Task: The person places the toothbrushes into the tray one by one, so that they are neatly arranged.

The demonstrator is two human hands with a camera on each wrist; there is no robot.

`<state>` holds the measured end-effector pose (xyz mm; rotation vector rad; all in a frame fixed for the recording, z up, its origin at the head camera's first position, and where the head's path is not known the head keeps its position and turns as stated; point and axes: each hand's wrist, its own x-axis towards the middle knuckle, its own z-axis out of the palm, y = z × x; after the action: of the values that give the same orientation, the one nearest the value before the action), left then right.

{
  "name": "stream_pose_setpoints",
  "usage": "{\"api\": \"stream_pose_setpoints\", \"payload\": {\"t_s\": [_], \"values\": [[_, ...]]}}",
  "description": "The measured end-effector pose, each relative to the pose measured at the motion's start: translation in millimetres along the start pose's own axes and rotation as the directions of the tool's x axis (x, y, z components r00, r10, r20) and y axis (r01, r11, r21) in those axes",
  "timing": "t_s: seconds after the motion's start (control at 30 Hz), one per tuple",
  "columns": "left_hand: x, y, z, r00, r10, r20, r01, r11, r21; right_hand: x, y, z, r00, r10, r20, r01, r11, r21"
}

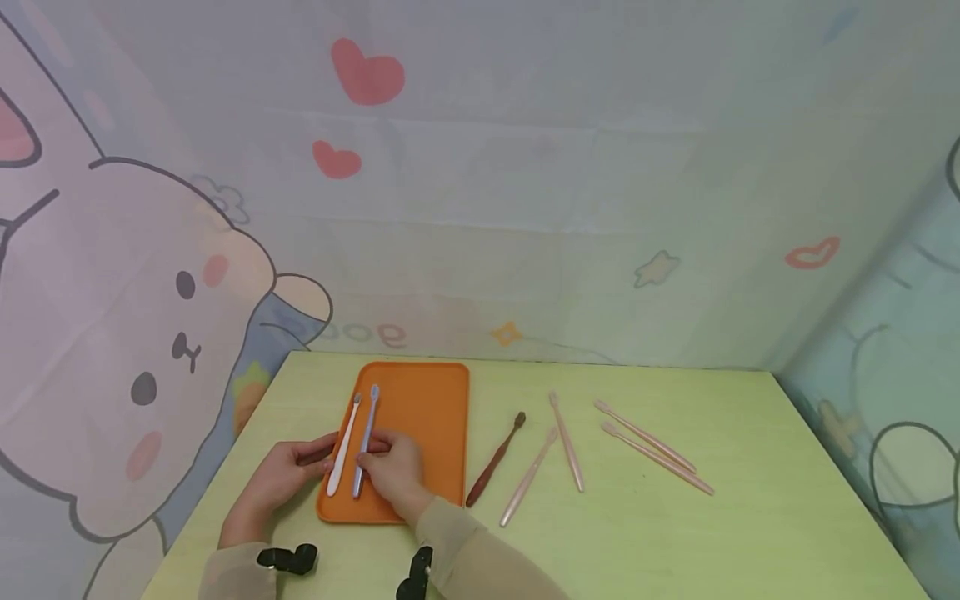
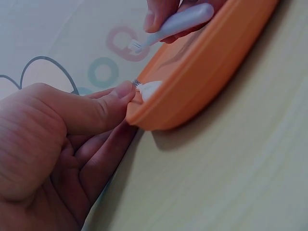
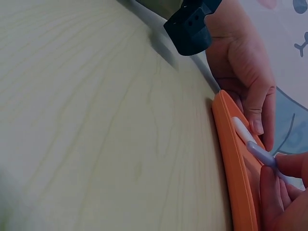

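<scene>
An orange tray (image 1: 442,442) lies on the table at the left. In it, along the left side, rests a white toothbrush (image 1: 341,462). My left hand (image 1: 281,475) grips the tray's left rim; in the left wrist view its thumb (image 2: 113,103) lies over the rim beside the white toothbrush. My right hand (image 1: 397,471) pinches a lavender toothbrush (image 1: 367,437) between thumb and fingers, over the tray and just right of the white one. In the left wrist view the lavender toothbrush (image 2: 185,21) is raised above the tray floor. The right fingers are partly hidden.
To the tray's right lies a brown toothbrush (image 1: 497,458). Pink toothbrushes (image 1: 528,479) are spread beyond it, including a crossed-looking pair (image 1: 660,458) farther right. A cartoon-printed cloth (image 1: 480,208) hangs behind the table (image 1: 787,517).
</scene>
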<state>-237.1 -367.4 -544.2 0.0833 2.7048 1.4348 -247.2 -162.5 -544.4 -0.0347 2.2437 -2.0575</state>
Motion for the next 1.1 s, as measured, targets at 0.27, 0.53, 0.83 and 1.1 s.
{"api": "stream_pose_setpoints", "payload": {"t_s": [0.27, 0.53, 0.83, 1.1], "values": [[0.7, -2.5, 0.4, 1.0, 0.003, -0.008, -0.003, 1.0, -0.002, 2.2, 0, 9, 0.998, -0.002, -0.066, -0.007, 0.992, -0.129], [2.2, -2.4, 1.3, 1.0, -0.021, -0.007, 0.021, 1.0, -0.01, 2.8, -9, 9, 0.998, 0.007, -0.061, -0.022, 0.969, -0.246], [2.4, -2.1, 1.0, 1.0, 0.0, -0.002, 0.0, 1.0, -0.013, 4.9, -10, 11, 0.999, 0.006, -0.038, -0.017, 0.956, -0.292], [1.4, -3.2, 1.5, 1.0, -0.016, -0.004, 0.016, 0.999, -0.032, 4.2, -10, 13, 0.999, -0.013, -0.043, -0.001, 0.948, -0.317]]}}
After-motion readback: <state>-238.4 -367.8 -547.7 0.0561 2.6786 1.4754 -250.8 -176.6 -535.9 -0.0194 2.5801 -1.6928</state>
